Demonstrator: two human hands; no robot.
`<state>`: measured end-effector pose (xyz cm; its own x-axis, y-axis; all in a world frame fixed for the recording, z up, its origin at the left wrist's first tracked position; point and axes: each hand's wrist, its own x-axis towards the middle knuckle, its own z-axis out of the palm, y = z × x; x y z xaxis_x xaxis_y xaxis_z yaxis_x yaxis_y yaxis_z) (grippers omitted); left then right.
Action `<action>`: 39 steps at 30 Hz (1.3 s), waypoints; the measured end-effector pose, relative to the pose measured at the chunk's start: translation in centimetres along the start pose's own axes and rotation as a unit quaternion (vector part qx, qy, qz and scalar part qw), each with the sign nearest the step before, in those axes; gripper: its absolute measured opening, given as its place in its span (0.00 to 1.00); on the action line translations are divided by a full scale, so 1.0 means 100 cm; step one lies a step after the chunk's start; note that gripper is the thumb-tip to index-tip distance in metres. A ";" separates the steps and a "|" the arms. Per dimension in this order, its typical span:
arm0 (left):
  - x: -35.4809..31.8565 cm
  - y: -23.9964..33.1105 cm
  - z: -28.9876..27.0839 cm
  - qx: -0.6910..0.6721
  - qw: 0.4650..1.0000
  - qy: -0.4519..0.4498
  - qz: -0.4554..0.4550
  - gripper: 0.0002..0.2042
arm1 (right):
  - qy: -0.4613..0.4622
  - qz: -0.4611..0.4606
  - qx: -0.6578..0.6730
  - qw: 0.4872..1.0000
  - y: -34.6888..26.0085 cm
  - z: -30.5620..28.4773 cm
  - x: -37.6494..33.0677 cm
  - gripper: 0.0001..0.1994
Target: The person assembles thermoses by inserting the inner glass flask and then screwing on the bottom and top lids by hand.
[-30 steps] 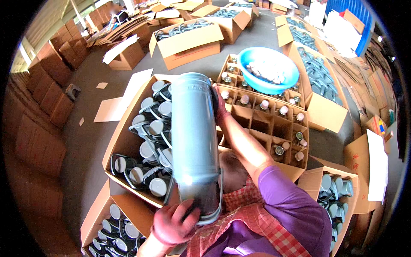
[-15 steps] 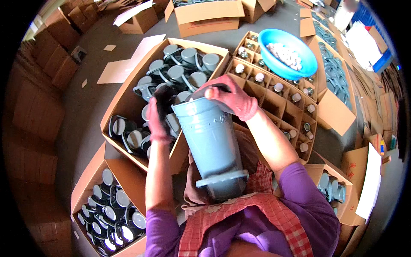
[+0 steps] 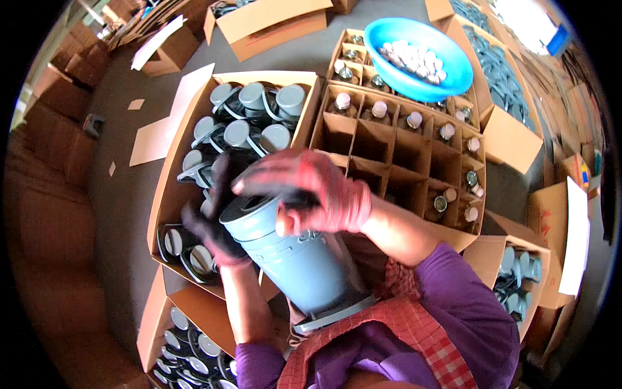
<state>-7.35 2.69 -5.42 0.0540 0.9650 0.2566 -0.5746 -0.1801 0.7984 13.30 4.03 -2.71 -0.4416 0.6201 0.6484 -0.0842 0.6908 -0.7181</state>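
While you are bracing the flask (image 3: 295, 259) at centre frame against your lap, your left hand (image 3: 214, 217) is gripping its side and your right hand (image 3: 311, 188) is lying half-curled over its mouth; a loose hold could be letting it slide floorward.

Left hand (image 3: 217, 223): dark, nearly black knit glove with a reddish-pink cuff band at the wrist. Right hand (image 3: 314, 191): red-pink glove, worn and mottled, blurred across the fingers. Forearms bare from wrist to above the elbow. Purple top with short sleeves (image 3: 453, 292). Over the chest, a red-and-white checked apron (image 3: 389, 324) with plain red edging; a scrap of the same check shows near the right elbow.
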 end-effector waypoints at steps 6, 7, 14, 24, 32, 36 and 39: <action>-0.008 0.029 0.003 0.441 0.893 0.047 0.074 0.40 | 0.061 0.245 0.194 0.948 0.068 -0.015 -0.046 0.33; -0.007 0.019 -0.008 0.290 0.951 -0.092 0.061 0.38 | 0.066 0.181 0.263 0.945 0.069 -0.004 -0.035 0.30; 0.052 0.044 0.054 0.598 0.798 -0.071 0.002 0.12 | 0.036 0.278 0.012 0.960 0.131 -0.019 -0.024 0.21; 0.092 0.021 0.054 0.669 0.696 -0.240 -0.098 0.26 | -0.072 0.449 -0.565 0.689 0.270 -0.140 -0.044 0.29; 0.098 0.008 0.056 0.633 0.763 -0.103 -0.086 0.23 | -0.105 0.404 -0.590 0.691 0.293 -0.146 -0.065 0.29; 0.100 -0.023 0.026 0.346 0.929 0.107 -0.076 0.18 | -0.133 0.415 -0.586 0.683 0.250 -0.135 -0.044 0.30; 0.103 -0.066 -0.013 0.051 0.972 0.208 -0.094 0.14 | -0.092 0.266 -0.632 0.722 0.197 -0.146 -0.018 0.31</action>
<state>-4.06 14.02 -8.76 -0.1969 0.9726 -0.1236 -0.5008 0.0086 0.8655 25.52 21.96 -14.30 -0.2328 0.9430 0.2377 0.9720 0.2335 0.0257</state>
